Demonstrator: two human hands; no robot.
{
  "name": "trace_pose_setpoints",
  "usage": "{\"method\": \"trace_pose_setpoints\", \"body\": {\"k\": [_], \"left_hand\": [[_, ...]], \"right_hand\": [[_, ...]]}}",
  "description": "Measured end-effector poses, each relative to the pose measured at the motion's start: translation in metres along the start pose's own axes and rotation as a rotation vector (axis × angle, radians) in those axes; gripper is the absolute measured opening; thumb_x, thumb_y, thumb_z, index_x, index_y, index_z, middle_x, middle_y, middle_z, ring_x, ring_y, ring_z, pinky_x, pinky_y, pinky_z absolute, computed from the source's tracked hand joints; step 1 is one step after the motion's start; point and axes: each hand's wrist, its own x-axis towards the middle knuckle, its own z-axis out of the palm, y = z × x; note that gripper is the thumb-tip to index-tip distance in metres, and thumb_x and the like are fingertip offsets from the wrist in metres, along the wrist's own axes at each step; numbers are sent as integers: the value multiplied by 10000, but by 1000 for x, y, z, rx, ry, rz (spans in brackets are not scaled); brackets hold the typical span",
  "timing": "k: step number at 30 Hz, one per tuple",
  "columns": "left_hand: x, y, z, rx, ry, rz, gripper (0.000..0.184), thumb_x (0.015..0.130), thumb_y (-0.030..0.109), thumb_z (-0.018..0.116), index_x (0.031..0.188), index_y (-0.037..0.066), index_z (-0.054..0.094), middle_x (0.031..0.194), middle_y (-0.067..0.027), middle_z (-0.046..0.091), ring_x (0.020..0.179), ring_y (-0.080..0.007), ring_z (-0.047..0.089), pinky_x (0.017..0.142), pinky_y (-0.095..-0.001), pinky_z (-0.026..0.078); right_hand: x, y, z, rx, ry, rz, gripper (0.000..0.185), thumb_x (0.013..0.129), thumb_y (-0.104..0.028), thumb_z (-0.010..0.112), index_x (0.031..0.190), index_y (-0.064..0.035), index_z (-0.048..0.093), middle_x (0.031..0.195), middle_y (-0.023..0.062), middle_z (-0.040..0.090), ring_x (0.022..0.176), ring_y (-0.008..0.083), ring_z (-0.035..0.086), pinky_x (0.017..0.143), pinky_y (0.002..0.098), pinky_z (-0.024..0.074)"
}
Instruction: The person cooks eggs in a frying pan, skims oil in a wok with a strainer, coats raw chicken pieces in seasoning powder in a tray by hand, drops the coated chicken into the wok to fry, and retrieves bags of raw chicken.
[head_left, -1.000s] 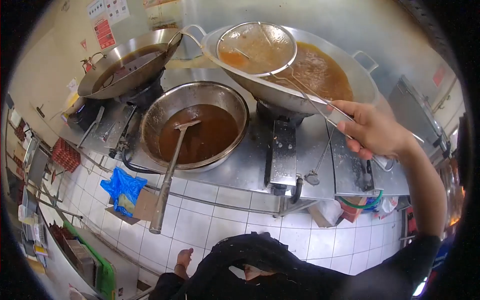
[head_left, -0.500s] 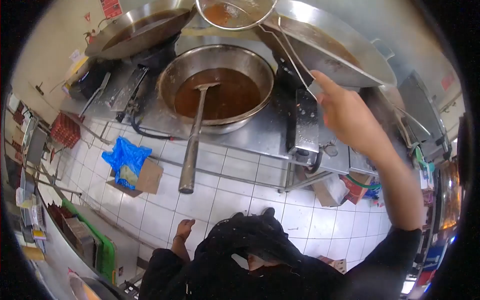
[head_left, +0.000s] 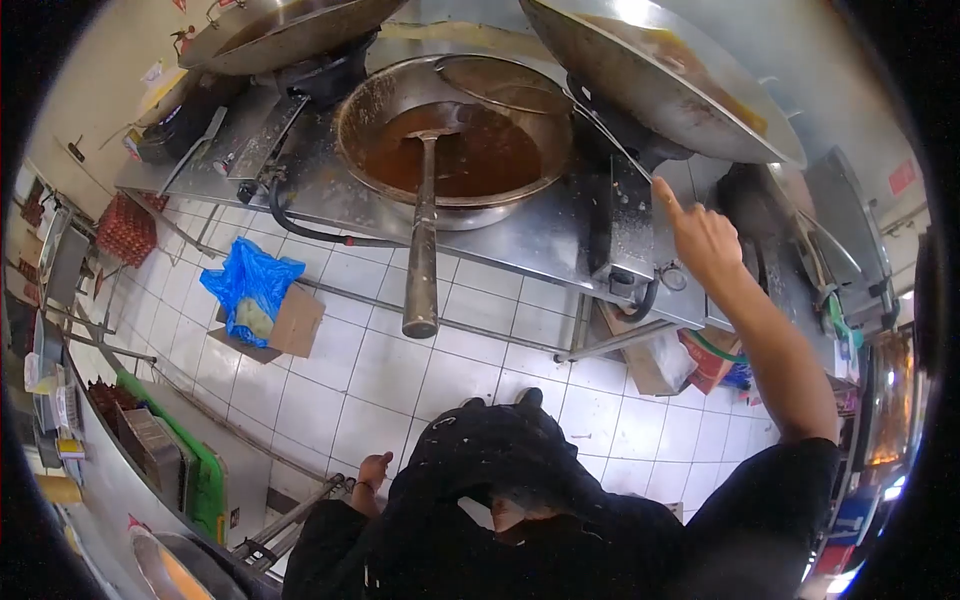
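My right hand (head_left: 708, 240) is closed on the wire handle of a round mesh strainer (head_left: 503, 84), index finger stretched along it. The strainer lies tilted over the back right rim of a metal basin (head_left: 360, 150) and partly inside it. Brown liquid (head_left: 500, 155) fills the lower part of the basin. A long-handled ladle (head_left: 424, 240) rests in the basin, its thick handle hanging over the front rim. My left hand (head_left: 374, 470) hangs low beside my body, away from the table, with nothing visible in it; its fingers are small and partly curled.
A large wok (head_left: 660, 90) of oily liquid stands behind right on a burner; another wok (head_left: 300, 40) is back left. A burner box (head_left: 632, 225) sits right of the basin. On the floor are a blue bag (head_left: 250, 285) and a carton (head_left: 298, 322).
The strainer has moved left and down from the right wok to the basin with my right hand. The view has tilted downward. The ladle still rests in the basin.
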Motion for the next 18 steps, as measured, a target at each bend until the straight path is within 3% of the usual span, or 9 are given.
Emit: {"method": "trace_pose_setpoints", "body": {"k": [2, 4, 5, 8, 11, 14, 18], "left_hand": [[18, -11, 1, 6, 0, 170, 431, 740, 416, 554, 707, -14, 577, 676, -112, 564, 574, -201, 515, 563, -336, 421], [18, 9, 4, -229, 117, 5, 414, 734, 397, 571, 743, -17, 583, 676, -100, 562, 574, -187, 515, 551, -325, 419], [15, 30, -1, -301, 62, -102, 420, 716, 385, 601, 816, -23, 584, 683, -81, 561, 572, -163, 505, 538, -297, 414], [16, 59, -6, -353, 60, -102, 496, 703, 399, 622, 918, -44, 564, 717, -85, 569, 573, -139, 493, 539, -262, 413], [35, 68, 0, -372, 73, -89, 523, 701, 411, 624, 943, -47, 553, 749, -88, 568, 593, -139, 497, 545, -262, 416], [43, 82, 4, -352, 62, -86, 543, 709, 405, 619, 980, -57, 534, 792, -98, 569, 617, -145, 506, 554, -265, 421], [43, 96, 21, -323, 105, -74, 468, 729, 398, 590, 920, -27, 542, 763, -73, 548, 611, -166, 511, 550, -286, 423]], "right_hand": [[-1, 5, 1, 28, 59, -12, 577, 790, -69, 423, 1306, -252, 242, 751, 168, 579, 612, 315, 596, 536, 410, 483], [-9, 10, -8, 96, 128, -25, 565, 793, -77, 427, 1297, -268, 255, 722, 181, 570, 605, 331, 587, 530, 423, 472], [-14, 14, -16, 126, 161, -36, 560, 795, -82, 430, 1293, -276, 262, 707, 187, 566, 602, 338, 582, 527, 430, 466], [-24, 17, -43, 334, 376, -38, 492, 810, -87, 417, 1257, -273, 330, 690, 195, 565, 608, 354, 570, 536, 448, 452], [-21, 38, -87, 483, 436, 60, 410, 831, -111, 398, 1216, -249, 393, 740, 203, 579, 666, 368, 568, 593, 458, 449], [1, 89, -100, 435, 505, 141, 379, 837, -136, 394, 1209, -208, 407, 882, 211, 574, 829, 389, 543, 711, 464, 428], [27, 171, -84, 165, 411, 179, 354, 819, -68, 365, 1150, -164, 450, 962, 195, 559, 881, 371, 531, 751, 445, 419]]}}
